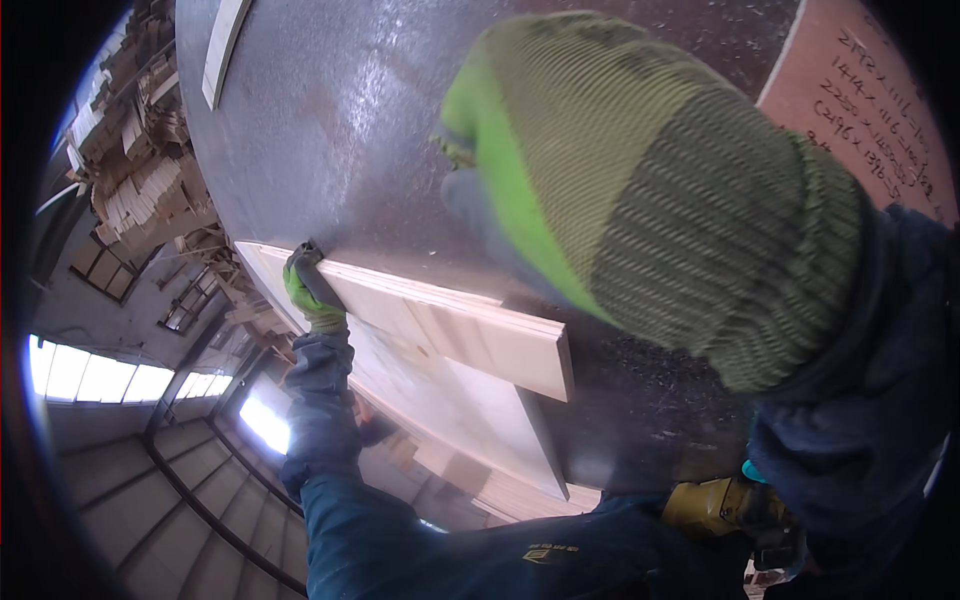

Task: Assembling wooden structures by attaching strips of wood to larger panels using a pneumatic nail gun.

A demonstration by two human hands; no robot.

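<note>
My left hand [310, 288], in a green and grey glove, is closed on the edge of pale plywood strips [460, 342], which lie over a wider pale board [500, 430]. My right hand [610, 180], gloved in olive and bright green, fills the upper right foreground above the dark worktop [340, 150]. Its fingers look curled, and whatever they may hold is hidden. A yellow power tool [700, 510] is partly visible below my right forearm.
A narrow pale strip [225, 50] lies at the upper left of the worktop. A reddish board [840, 170] with handwriting is at the upper right. Stacks of cut wood [135, 170] stand beyond the left edge, with windows and wall framing further out.
</note>
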